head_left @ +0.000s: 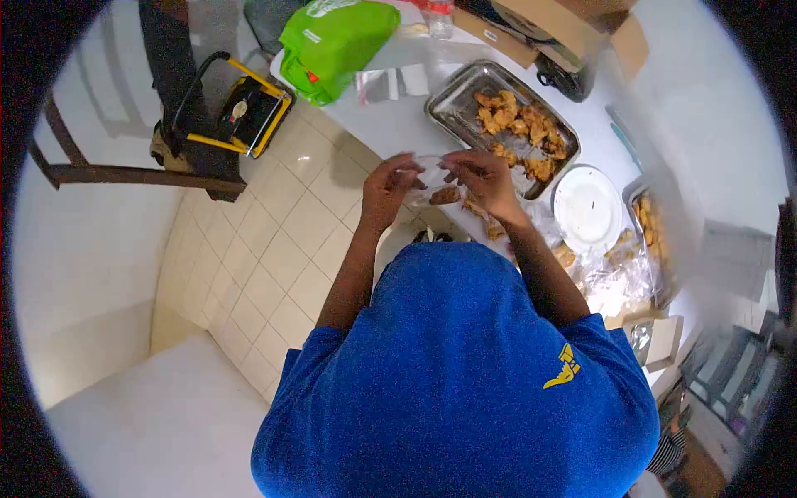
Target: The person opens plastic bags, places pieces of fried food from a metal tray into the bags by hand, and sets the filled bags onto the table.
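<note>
My left hand [388,189] and my right hand [486,184] are close together over the table's near edge, each pinching the rim of a clear plastic bag [431,173]. A browned piece of food [445,196] shows low in the bag or just behind it; which one I cannot tell. Beyond my right hand lies a metal tray [458,93] with browned food pieces [519,124] in it. To the right of that hand is a white plate [587,207] with small dark specks. More wrapped food pieces lie in clear plastic [610,278] near my right forearm.
A green bag [340,41] and flat plastic bags [390,85] are at the table's far left. Cardboard boxes [573,29] stand at the back. A second tray [656,241] holds food at the right. On the tiled floor is a yellow and black device [241,114], beside a person's legs.
</note>
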`<state>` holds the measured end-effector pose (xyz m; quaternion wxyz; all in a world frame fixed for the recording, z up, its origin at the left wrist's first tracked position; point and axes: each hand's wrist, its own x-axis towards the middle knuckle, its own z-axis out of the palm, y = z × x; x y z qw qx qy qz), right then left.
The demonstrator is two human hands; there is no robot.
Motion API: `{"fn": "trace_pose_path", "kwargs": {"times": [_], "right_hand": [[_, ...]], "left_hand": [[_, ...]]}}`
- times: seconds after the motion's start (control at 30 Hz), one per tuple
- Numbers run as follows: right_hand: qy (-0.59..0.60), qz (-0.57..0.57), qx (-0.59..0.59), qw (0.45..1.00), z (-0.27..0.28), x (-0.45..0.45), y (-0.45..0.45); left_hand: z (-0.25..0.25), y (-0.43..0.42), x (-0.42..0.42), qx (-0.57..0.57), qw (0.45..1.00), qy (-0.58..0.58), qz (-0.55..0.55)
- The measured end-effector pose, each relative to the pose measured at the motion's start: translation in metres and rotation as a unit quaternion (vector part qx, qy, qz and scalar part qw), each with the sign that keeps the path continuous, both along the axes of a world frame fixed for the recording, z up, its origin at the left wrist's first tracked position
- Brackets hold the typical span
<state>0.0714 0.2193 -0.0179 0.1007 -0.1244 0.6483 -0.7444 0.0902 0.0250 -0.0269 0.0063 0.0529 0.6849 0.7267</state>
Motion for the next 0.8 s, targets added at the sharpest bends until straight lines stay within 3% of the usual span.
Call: {"fn": "trace_pose_path", "kwargs": {"times": [0.03, 0.13, 0.17, 0.23, 0.27, 0.3, 0.33, 0.47, 0.53, 0.6, 0.63, 0.7, 0.8], "right_hand": [[-0.06, -0.001, -0.022, 0.998, 0.002, 0.002, 0.002], [0.114, -0.006, 0.119, 0.986, -0.022, 0.0, 0.012], [0.117, -0.007, 0.086, 0.989, -0.032, 0.001, 0.013], [0.122, -0.01, 0.022, 0.992, -0.049, 0.007, 0.013], [0.143, -0.017, 0.049, 0.988, -0.056, 0.008, 0.012], [0.166, -0.024, 0.078, 0.983, -0.061, 0.009, 0.012], [0.189, -0.031, 0.108, 0.976, -0.068, 0.008, 0.012], [0.07, 0.013, 0.0, 0.997, -0.084, 0.009, 0.01], [0.073, 0.026, 0.098, 0.992, -0.083, 0.006, 0.01], [0.042, 0.034, 0.144, 0.988, -0.083, 0.007, 0.006], [0.063, 0.001, 0.103, 0.993, -0.087, 0.009, 0.002], [0.011, 0.027, 0.194, 0.98, -0.115, 0.011, 0.003], [-0.047, 0.043, 0.228, 0.972, -0.126, 0.011, 0.009]], "left_hand": [[-0.01, -0.003, -0.002, -0.002, 1.0, -0.005, -0.009], [-0.042, -0.011, -0.011, -0.031, 0.996, 0.071, -0.048], [-0.052, -0.014, -0.014, -0.043, 0.991, 0.11, -0.065], [-0.051, -0.018, -0.018, -0.051, 0.994, 0.045, -0.083], [-0.051, -0.018, -0.022, -0.055, 0.994, 0.014, -0.092], [-0.066, -0.018, -0.026, 0.043, 0.995, 0.013, -0.088], [-0.064, -0.017, -0.03, 0.005, 0.996, 0.001, -0.087], [-0.049, -0.01, -0.051, -0.188, 0.978, -0.009, -0.085], [-0.045, -0.004, -0.066, -0.221, 0.97, 0.036, -0.098], [-0.042, 0.0, -0.074, -0.246, 0.964, -0.016, -0.101], [-0.044, 0.002, -0.081, -0.265, 0.958, -0.016, -0.106], [-0.049, 0.009, -0.091, -0.283, 0.953, -0.024, -0.11], [-0.051, 0.019, -0.097, -0.28, 0.944, -0.075, -0.156]]}}
